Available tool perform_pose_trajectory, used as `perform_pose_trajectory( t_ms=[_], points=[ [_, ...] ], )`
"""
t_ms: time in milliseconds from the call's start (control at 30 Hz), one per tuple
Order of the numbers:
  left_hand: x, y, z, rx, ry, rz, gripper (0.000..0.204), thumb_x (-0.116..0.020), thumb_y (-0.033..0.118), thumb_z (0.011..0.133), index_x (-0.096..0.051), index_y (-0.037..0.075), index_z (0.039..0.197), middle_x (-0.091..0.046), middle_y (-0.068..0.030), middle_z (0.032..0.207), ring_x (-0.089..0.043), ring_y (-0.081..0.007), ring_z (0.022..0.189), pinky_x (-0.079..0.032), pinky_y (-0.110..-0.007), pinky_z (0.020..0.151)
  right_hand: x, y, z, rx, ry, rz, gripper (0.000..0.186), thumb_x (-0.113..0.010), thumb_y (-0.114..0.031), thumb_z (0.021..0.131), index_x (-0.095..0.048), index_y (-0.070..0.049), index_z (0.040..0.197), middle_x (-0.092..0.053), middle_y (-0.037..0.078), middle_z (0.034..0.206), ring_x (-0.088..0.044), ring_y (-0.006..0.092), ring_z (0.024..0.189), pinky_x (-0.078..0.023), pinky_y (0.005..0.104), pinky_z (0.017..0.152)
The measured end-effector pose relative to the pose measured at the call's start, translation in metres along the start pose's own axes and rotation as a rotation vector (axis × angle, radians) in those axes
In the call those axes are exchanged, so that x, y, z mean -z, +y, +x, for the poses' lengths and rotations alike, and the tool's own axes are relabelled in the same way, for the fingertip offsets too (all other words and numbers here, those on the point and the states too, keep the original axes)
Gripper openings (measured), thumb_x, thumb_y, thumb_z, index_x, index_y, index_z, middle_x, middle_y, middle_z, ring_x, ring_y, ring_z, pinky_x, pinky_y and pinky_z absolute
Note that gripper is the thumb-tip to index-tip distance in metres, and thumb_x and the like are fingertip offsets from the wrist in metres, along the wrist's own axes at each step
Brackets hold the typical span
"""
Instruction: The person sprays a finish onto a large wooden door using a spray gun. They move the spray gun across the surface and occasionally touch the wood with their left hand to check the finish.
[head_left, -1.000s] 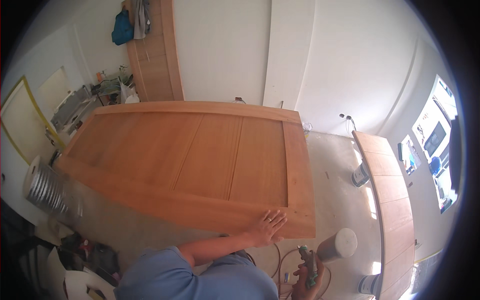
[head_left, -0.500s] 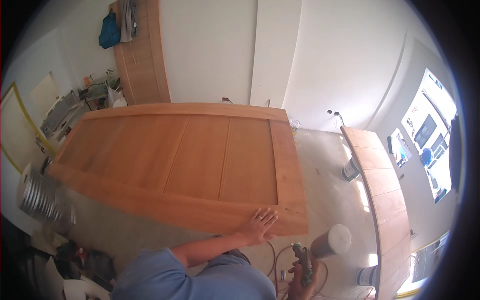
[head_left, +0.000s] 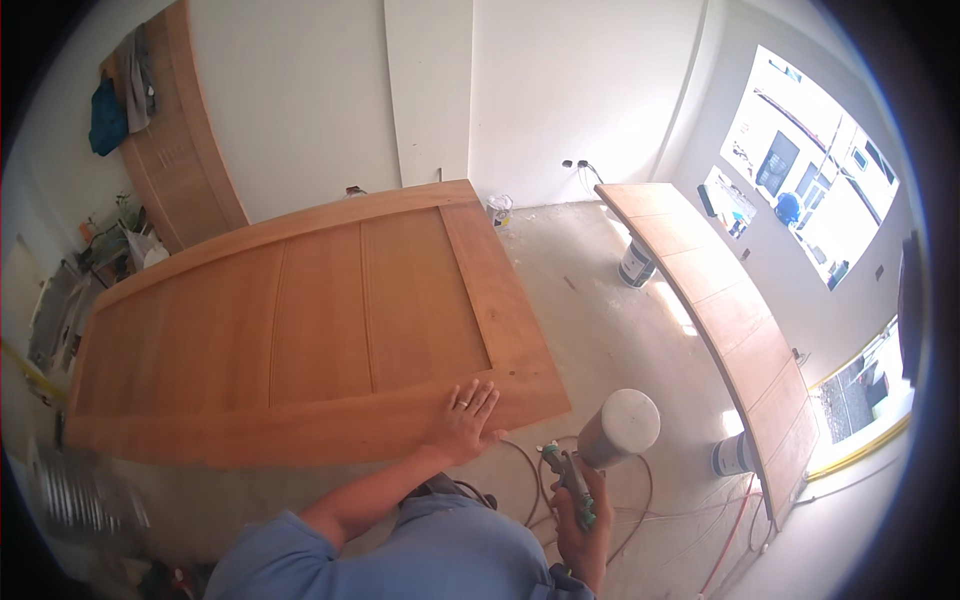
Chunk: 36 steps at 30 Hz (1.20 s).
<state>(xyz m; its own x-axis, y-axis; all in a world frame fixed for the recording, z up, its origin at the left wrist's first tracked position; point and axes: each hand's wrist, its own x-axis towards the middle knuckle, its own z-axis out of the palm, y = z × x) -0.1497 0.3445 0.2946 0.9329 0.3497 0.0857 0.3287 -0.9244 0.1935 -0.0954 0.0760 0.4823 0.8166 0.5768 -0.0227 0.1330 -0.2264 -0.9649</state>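
A large reddish-brown wooden panel door [head_left: 320, 320] lies flat in front of me, raised off the floor. My left hand [head_left: 465, 420] rests on its near right corner, fingers stretched out and a ring on one of them. Lower right, my right hand [head_left: 583, 520] is wrapped round a spray gun [head_left: 573, 485] with green parts, held beside the door and not touching it. Just above the gun appears a pale grey cylinder [head_left: 622, 428]; whether it is the gun's cup or a separate container, I cannot tell. A reddish-brown hose [head_left: 640, 500] loops below.
At the right, a second wooden panel [head_left: 725, 310] sits on white pails [head_left: 636, 264]. Another panel leans against the back wall with a blue bag [head_left: 107, 118] hung on it. A silvery ribbed roll [head_left: 85, 490] stands at the left. Concrete floor [head_left: 580, 290] runs between the panels.
The view has swung right, so the panels sit further left and more of the window shows. My left hand stays flat near the door's corner; the right still grips the spray gun.
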Motion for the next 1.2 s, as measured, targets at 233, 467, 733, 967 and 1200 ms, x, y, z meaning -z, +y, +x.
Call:
perform_pose_trajectory(
  t_ms=[233,467,733,967,1200],
  points=[
    [0.007,0.001,0.001,-0.007,-0.01,0.009,0.091,-0.036,0.07,0.109,-0.027,0.003,0.171,-0.026,-0.0149,0.179,-0.019,-0.036,0.166,-0.015,-0.056,0.134,0.0,-0.004,-0.002,0.015,0.002,-0.062,0.046,-0.067,-0.008,0.104,-0.059,-0.004,0.149,-0.073,0.012,0.107,-0.071,0.0157,0.089,-0.055,0.0304,0.075],
    [0.009,-0.001,0.001,-0.02,-0.004,0.026,0.091,-0.035,0.069,0.109,-0.029,0.003,0.17,-0.027,-0.0156,0.178,-0.02,-0.0367,0.166,-0.015,-0.056,0.134,-0.002,-0.002,-0.005,-0.002,0.03,-0.058,0.044,-0.072,-0.006,0.101,-0.061,-0.002,0.144,-0.075,0.018,0.113,-0.072,0.0226,0.099,-0.056,0.0357,0.091],
    [-0.005,-0.005,0.0,-0.042,0.109,-0.044,0.092,-0.047,0.069,0.105,-0.036,0.002,0.167,-0.031,-0.0181,0.176,-0.025,-0.0399,0.163,-0.018,-0.061,0.131,0.001,0.003,-0.004,0.082,0.017,-0.116,0.048,-0.067,-0.005,0.102,-0.059,-0.005,0.149,-0.076,0.014,0.107,-0.073,0.0183,0.093,-0.056,0.0342,0.087],
    [-0.005,-0.006,0.0,-0.055,0.117,-0.047,0.089,-0.046,0.067,0.106,-0.036,0.002,0.167,-0.031,-0.0183,0.176,-0.026,-0.0405,0.163,-0.018,-0.061,0.131,0.002,0.003,-0.006,0.009,0.012,-0.044,0.041,-0.073,-0.006,0.101,-0.062,0.001,0.14,-0.074,0.024,0.127,-0.073,0.0326,0.12,-0.053,0.0393,0.104],
    [0.0,0.004,-0.007,-0.052,0.059,0.038,0.081,-0.042,0.061,0.11,-0.038,0.003,0.167,-0.032,-0.0175,0.176,-0.027,-0.0395,0.163,-0.021,-0.059,0.132,0.003,-0.001,-0.003,-0.008,-0.008,-0.059,0.041,-0.073,-0.006,0.101,-0.062,0.001,0.14,-0.073,0.025,0.13,-0.071,0.0351,0.126,-0.052,0.0405,0.106]
  ],
)
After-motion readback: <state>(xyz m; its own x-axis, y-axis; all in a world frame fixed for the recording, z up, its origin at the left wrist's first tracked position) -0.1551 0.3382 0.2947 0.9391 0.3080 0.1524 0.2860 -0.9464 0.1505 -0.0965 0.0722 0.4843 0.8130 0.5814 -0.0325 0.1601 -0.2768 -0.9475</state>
